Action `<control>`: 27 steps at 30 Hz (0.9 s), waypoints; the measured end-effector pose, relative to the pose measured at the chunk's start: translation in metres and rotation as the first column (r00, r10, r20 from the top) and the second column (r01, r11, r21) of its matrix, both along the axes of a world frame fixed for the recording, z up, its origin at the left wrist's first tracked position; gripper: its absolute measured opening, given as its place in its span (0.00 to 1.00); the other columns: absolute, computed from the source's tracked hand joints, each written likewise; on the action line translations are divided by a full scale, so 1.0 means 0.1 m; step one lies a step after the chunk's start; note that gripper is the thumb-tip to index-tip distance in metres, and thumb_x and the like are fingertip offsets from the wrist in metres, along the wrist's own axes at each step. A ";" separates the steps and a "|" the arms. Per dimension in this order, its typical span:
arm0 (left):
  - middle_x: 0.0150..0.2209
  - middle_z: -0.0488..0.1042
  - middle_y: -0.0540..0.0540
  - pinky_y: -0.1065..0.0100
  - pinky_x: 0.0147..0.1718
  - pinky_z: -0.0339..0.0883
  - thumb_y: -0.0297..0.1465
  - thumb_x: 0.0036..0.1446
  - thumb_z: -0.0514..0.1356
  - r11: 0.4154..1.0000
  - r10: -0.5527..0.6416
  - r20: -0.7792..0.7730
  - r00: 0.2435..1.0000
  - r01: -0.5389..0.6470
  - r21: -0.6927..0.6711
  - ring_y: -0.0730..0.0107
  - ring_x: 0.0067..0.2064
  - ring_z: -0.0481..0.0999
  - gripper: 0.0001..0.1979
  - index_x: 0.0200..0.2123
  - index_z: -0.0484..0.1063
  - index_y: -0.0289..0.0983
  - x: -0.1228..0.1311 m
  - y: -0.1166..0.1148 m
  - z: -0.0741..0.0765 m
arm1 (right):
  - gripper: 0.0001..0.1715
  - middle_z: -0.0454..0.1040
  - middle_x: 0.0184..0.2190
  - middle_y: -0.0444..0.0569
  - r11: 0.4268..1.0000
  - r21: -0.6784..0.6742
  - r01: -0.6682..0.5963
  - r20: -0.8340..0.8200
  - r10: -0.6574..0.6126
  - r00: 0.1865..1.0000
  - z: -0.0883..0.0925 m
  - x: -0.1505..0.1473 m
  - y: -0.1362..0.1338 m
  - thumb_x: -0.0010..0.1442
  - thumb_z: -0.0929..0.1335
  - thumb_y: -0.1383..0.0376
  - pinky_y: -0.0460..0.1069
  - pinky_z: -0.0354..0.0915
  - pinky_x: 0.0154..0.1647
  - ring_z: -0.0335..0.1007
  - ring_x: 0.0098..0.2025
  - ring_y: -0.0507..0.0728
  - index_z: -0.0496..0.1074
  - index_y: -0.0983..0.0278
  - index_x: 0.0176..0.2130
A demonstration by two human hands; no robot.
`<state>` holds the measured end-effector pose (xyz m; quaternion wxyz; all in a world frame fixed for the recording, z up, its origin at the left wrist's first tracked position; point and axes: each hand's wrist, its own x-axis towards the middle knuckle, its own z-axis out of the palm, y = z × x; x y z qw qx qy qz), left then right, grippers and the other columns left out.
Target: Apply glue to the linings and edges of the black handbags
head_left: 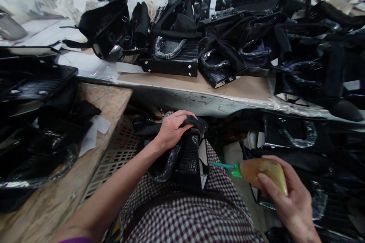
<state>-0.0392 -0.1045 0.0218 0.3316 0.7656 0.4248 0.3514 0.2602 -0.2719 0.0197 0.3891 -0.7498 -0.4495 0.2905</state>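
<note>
On my lap rests a black crocodile-patterned handbag (185, 163), its plastic-wrapped handle lying toward me. My left hand (175, 129) is closed on the black fabric at the bag's top edge. A pale strip shows along the bag's right side. My right hand (288, 193) grips a glue bottle (261, 172) with yellowish-brown contents. The bottle lies sideways, its green cap and thin blue-green nozzle pointing left at the bag's right side. A small gap separates the nozzle tip from the bag.
Several black handbags (171, 57) stand along the workbench (182, 90) ahead. More bag parts (37, 87) are piled on a wooden table (99, 97) at left. A perforated plastic crate (114, 159) sits beside my lap. At right, further handbags (296, 129) are stacked low.
</note>
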 end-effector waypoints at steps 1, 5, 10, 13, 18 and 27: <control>0.42 0.81 0.46 0.63 0.49 0.70 0.26 0.61 0.59 1.000 -0.001 0.000 1.000 0.001 -0.001 0.65 0.45 0.79 0.06 0.36 0.78 0.37 0.00 0.00 0.01 | 0.28 0.77 0.41 0.50 1.000 0.007 0.004 -0.007 -0.004 1.000 0.00 0.01 0.03 0.52 0.75 0.48 0.48 0.73 0.29 0.76 0.35 0.62 0.74 0.60 0.47; 0.42 0.81 0.47 0.64 0.49 0.70 0.27 0.62 0.59 1.000 -0.021 -0.004 1.000 0.021 0.003 0.65 0.46 0.79 0.07 0.35 0.77 0.37 0.01 -0.01 0.01 | 0.30 0.76 0.39 0.51 0.999 0.034 0.023 -0.133 -0.018 0.991 0.01 -0.06 0.17 0.50 0.77 0.49 0.47 0.70 0.22 0.73 0.32 0.61 0.74 0.60 0.48; 0.42 0.81 0.47 0.64 0.48 0.71 0.27 0.62 0.60 0.999 -0.017 -0.025 1.000 0.018 0.032 0.65 0.45 0.79 0.06 0.34 0.78 0.38 -0.01 0.00 -0.03 | 0.27 0.74 0.33 0.49 0.991 0.060 0.124 -0.502 -0.077 0.861 0.01 -0.18 0.30 0.51 0.78 0.53 0.46 0.62 0.13 0.64 0.22 0.55 0.75 0.60 0.47; 0.41 0.81 0.47 0.63 0.49 0.72 0.27 0.62 0.59 0.997 0.019 -0.060 0.998 -0.015 0.079 0.66 0.45 0.79 0.06 0.34 0.77 0.37 -0.05 0.08 0.01 | 0.20 0.75 0.31 0.51 0.992 0.050 0.118 -0.700 -0.049 0.712 0.10 -0.23 0.34 0.57 0.74 0.54 0.45 0.59 0.12 0.62 0.20 0.53 0.77 0.64 0.45; 0.46 0.79 0.45 0.59 0.53 0.71 0.26 0.62 0.59 0.932 0.194 -0.100 0.976 -0.151 0.329 0.64 0.49 0.77 0.07 0.40 0.76 0.36 -0.17 0.22 0.45 | 0.18 0.76 0.33 0.53 0.968 0.081 0.236 -0.771 -0.089 0.631 0.28 -0.23 0.39 0.58 0.73 0.55 0.44 0.58 0.11 0.62 0.20 0.51 0.79 0.65 0.43; 0.44 0.74 0.44 0.57 0.50 0.69 0.16 0.58 0.53 0.736 0.357 -0.064 0.932 -0.238 0.634 0.60 0.51 0.72 0.14 0.42 0.71 0.38 -0.15 -0.29 0.38 | 0.21 0.76 0.33 0.53 0.934 0.052 0.354 -0.763 -0.192 0.617 0.05 -0.05 0.28 0.56 0.74 0.55 0.45 0.60 0.12 0.63 0.22 0.53 0.77 0.66 0.45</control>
